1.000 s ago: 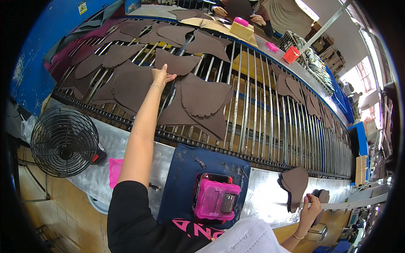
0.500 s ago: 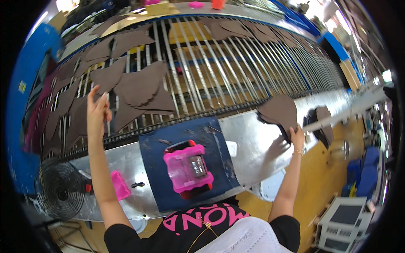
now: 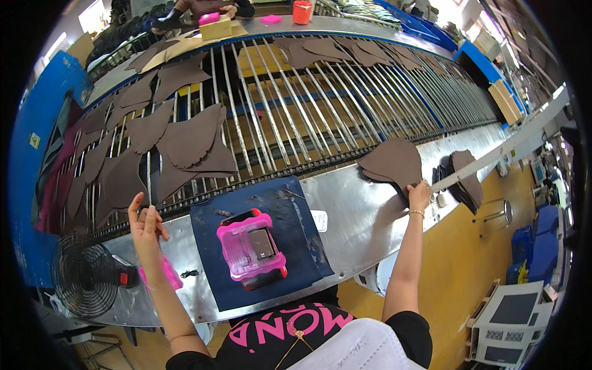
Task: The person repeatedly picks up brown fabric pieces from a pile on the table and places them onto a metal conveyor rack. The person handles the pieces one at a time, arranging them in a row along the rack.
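Observation:
My left hand (image 3: 147, 227) is raised over the metal table's near left part, its fingers apart and nothing in them. To the right, my right hand (image 3: 419, 196) grips the near edge of a stack of brown cut pieces (image 3: 391, 159) with scoop-like outlines. That stack lies at the table's far edge, beside the rod conveyor. Between my hands, a pink tray (image 3: 237, 245) holding a dark block (image 3: 261, 243) sits on a dark blue mat (image 3: 213, 277). Overlapping brown pieces (image 3: 192, 137) lie on the conveyor beyond my left hand.
A black fan (image 3: 86, 277) stands at the left end of the metal table (image 3: 351, 237). Another brown stack (image 3: 467, 176) is at the right, behind a pale slanted bar (image 3: 493, 159). Across the conveyor rods (image 3: 290, 117), a person sits near a red cup (image 3: 301, 12).
My left hand has come down and nearer, off the conveyor area to above the table. My right hand stays on the brown stack. The whole view has shifted slightly.

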`<state>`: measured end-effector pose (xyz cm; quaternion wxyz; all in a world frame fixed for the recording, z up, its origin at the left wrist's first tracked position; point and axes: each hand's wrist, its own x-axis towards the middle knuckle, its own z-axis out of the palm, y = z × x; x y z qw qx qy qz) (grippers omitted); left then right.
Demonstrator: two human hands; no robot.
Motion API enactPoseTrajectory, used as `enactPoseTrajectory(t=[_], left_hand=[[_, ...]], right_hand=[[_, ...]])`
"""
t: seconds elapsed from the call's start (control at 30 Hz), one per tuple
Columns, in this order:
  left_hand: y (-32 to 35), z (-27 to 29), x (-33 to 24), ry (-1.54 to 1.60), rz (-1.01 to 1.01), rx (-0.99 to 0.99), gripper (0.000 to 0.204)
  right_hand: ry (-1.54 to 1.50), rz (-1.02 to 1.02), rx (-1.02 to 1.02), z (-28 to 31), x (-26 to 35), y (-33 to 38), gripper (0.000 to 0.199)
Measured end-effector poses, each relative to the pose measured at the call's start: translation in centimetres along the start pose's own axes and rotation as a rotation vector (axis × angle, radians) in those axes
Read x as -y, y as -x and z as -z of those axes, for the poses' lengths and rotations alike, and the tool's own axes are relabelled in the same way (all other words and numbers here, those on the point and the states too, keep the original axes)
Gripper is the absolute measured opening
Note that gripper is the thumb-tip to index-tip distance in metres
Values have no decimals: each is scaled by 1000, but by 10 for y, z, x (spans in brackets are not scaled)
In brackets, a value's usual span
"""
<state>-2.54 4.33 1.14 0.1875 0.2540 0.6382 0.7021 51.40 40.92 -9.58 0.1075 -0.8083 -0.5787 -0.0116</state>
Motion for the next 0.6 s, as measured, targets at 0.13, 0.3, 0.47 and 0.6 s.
enactPoseTrajectory(t=[0.13,0.3,0.47,0.6], left_hand=[[21,3,9,26,36,-20,40],[32,-1,11,28,59,-36,39],[37,2,-2,-16,89,-47,34],[32,-18,-6,0,71,93,29]], right_hand=[[71,-37,-89,17,29,18,41],[94,132,-48,7,4,-5,37],[-424,129,211,86,43,33,29],[-899,349,206,144,59,71,32]])
